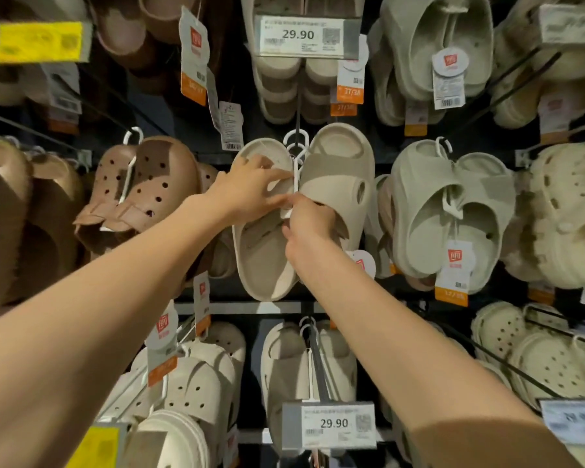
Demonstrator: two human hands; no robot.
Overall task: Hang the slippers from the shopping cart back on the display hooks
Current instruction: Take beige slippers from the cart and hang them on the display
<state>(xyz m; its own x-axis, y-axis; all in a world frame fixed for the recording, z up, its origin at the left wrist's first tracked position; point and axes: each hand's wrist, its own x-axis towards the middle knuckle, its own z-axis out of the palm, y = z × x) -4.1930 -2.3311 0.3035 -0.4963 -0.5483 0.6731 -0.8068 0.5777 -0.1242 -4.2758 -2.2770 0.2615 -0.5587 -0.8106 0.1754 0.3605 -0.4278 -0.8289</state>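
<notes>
- Beige slide slippers (338, 184) hang mid-rack on a white hanger (296, 177).
- Left hand (250, 190) grips the left slipper; right hand (309, 224) seemingly pinches the hanger's foot.
- Price tags (299, 35) read "29.90".

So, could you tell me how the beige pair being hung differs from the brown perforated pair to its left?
The beige slippers are plain open-toe slides; the brown clogs are closed and dotted with holes. The left hand and right hand hold the beige pair; nobody touches the brown pair. Both hang on white plastic hangers.
</notes>
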